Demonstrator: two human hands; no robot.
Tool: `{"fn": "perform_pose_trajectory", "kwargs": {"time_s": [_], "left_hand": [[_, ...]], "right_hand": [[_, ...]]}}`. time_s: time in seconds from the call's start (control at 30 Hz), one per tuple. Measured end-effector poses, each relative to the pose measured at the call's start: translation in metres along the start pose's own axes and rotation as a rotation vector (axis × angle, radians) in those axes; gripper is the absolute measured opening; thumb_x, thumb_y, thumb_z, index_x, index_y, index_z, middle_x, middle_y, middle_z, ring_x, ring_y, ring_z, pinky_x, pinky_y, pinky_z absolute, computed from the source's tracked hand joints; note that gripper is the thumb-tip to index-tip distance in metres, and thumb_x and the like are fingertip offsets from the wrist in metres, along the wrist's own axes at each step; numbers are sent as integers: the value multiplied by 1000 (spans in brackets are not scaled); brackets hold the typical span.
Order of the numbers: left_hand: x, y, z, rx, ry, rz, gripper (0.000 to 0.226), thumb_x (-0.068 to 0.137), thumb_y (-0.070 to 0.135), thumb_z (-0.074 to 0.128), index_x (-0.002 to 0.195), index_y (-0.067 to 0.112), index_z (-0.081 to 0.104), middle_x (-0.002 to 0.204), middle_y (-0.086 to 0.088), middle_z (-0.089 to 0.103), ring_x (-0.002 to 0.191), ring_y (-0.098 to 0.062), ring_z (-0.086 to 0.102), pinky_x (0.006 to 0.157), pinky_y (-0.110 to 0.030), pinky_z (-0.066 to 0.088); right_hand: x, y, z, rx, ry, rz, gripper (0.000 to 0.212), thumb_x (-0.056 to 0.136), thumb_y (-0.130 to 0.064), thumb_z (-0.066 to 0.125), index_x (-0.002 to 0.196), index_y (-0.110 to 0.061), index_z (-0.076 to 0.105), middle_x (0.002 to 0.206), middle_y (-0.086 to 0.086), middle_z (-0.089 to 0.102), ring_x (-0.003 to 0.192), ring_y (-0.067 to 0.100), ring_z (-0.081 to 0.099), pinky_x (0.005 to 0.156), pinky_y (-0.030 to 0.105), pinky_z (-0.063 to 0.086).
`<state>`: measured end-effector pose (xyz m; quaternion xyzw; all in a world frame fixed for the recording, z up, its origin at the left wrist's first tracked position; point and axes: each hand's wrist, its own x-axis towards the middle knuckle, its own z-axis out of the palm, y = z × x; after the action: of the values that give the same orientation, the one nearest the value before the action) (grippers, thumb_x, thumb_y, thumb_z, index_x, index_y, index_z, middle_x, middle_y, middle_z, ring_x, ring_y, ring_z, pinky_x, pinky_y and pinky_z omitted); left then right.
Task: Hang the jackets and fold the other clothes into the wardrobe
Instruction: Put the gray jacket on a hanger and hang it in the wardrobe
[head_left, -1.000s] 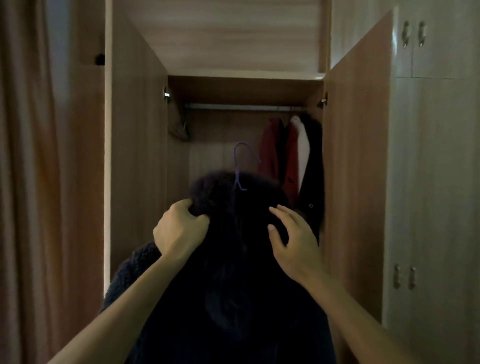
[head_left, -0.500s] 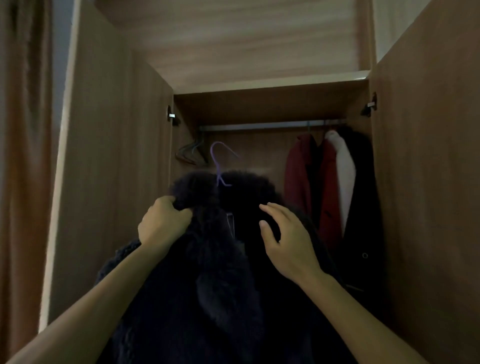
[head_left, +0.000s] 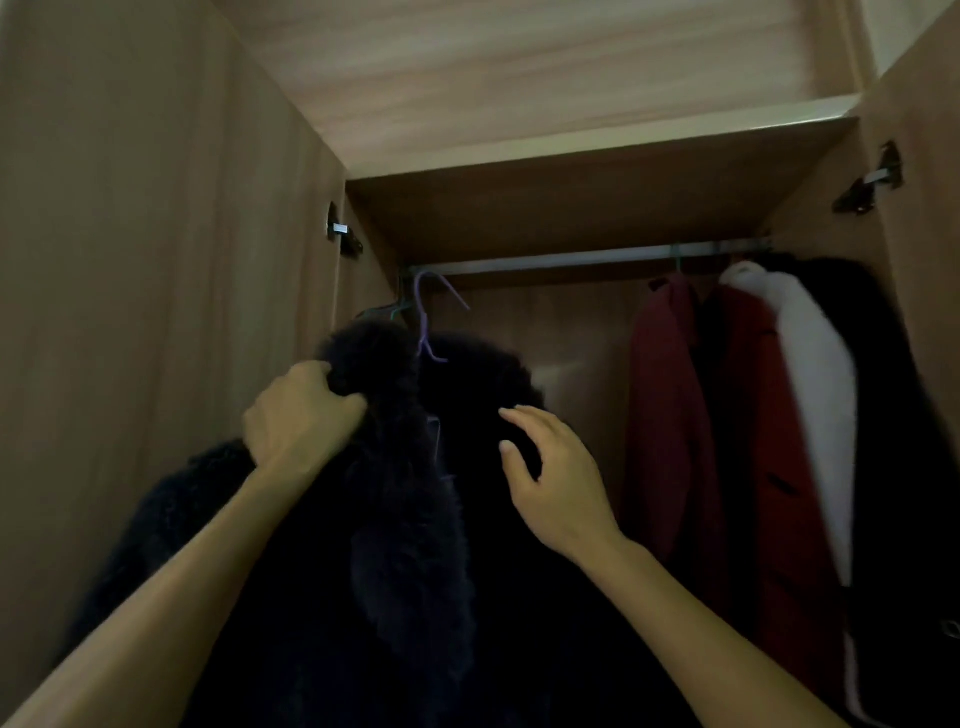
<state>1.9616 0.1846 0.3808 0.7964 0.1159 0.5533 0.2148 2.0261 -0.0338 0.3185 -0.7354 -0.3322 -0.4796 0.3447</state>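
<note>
The left hand (head_left: 301, 415) grips the fuzzy dark jacket (head_left: 415, 519) mid-frame — the right hand (head_left: 558, 483) is open, fingers on it.

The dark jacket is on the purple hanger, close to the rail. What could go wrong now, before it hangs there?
1. Only the left hand grips the dark jacket, at one shoulder; the right hand is open beside the other, so the bulky jacket might slip off the purple hanger.
2. Its hook is close to the empty hangers at the left end of the rail; it might tangle with them or miss the rail.
</note>
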Motion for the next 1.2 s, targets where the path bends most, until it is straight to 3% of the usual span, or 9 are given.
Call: {"fn": "perform_pose_trajectory", "kwargs": {"time_s": [0.1, 0.2, 0.33, 0.47, 0.6, 0.8, 0.93, 1.07, 1.2], "left_hand": [[32, 8, 20, -28, -22, 38, 12, 79, 26, 58, 85, 17, 56, 66, 2, 51, 60, -20, 46, 56, -30, 36], [75, 15, 44, -53, -50, 41, 15, 81, 28, 57, 86, 14, 55, 76, -5, 58, 68, -24, 53, 63, -32, 44], [124, 42, 80, -39, -28, 43, 17, 82, 29, 55, 87, 13, 56, 80, -10, 58, 71, -27, 54, 64, -33, 43], [144, 87, 124, -5, -4, 61, 20, 82, 30, 55, 92, 13, 55, 89, -11, 59, 76, -28, 52, 67, -34, 41], [143, 141, 176, 1, 39, 97, 17, 82, 31, 57, 88, 15, 55, 77, -6, 56, 68, -25, 50, 63, -32, 40], [152, 204, 247, -66, 3, 85, 17, 83, 31, 60, 78, 15, 60, 68, -3, 55, 55, -18, 46, 59, -29, 40], [168, 235, 274, -67, 7, 100, 20, 83, 33, 61, 76, 14, 58, 72, -5, 60, 62, -21, 54, 58, -28, 43], [186, 271, 291, -18, 43, 171, 27, 88, 33, 61, 71, 13, 53, 62, -4, 53, 58, -21, 55, 55, -27, 44], [200, 303, 301, 49, 98, 265, 37, 90, 33, 60, 64, 14, 41, 58, -4, 48, 48, -18, 45, 43, -24, 35]], "right_hand": [[21, 16, 16, 5, 32, -12, 35, 96, -27, 50, 130, -25, 53, 133, -12, 50, 125, 1, 41, 105, 20, 31], [37, 43, 32, -32, 23, -40, 35, 96, -26, 51, 130, -24, 54, 132, -12, 51, 124, 0, 41, 103, 16, 29], [71, 85, 39, -32, 64, -49, 34, 95, -23, 53, 129, -23, 55, 130, -11, 53, 122, 3, 45, 103, 19, 34], [109, 119, 36, -70, 121, -88, 35, 93, -23, 53, 128, -21, 55, 129, -7, 55, 121, 7, 48, 103, 30, 40], [143, 148, 17, -166, 150, -97, 39, 93, -26, 51, 131, -19, 53, 133, -2, 52, 122, 13, 47, 103, 35, 40], [170, 207, -18, -351, 118, -95, 41, 93, -30, 49, 133, -19, 49, 135, 2, 50, 124, 18, 45, 102, 34, 39], [183, 236, -34, -374, 100, -97, 43, 94, -30, 48, 135, -19, 47, 136, 1, 50, 125, 17, 43, 102, 31, 38], [200, 246, -44, -385, 112, -150, 44, 93, -29, 49, 136, -19, 46, 135, 1, 51, 123, 17, 44, 100, 30, 39], [212, 253, -53, -386, 155, -166, 43, 92, -29, 50, 134, -20, 47, 132, 1, 52, 120, 17, 46, 96, 29, 40]]}}
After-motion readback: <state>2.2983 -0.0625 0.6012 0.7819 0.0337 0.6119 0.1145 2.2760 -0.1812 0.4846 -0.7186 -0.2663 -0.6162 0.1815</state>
